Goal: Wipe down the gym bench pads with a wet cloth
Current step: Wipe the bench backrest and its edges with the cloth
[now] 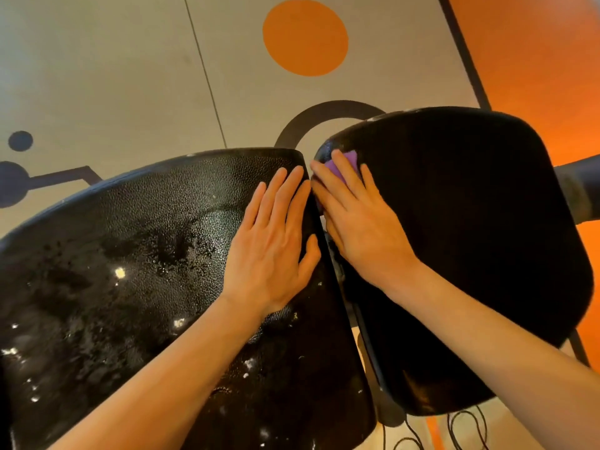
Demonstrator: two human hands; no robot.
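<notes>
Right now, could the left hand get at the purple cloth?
Probably yes: the left hand lies flat on the left pad, just across the narrow gap from the purple cloth, though the right hand covers most of it.

text: none legible; labels: none; brands: none; numbers: none; signs: none

You look through a wide lens that bows the left pad [130, 271] at the frame edges. Warm, bright light falls from above, throwing white glints off its wet grain. The right pad [470, 238] stays matte and near featureless. Focus is slightly soft throughout.
</notes>
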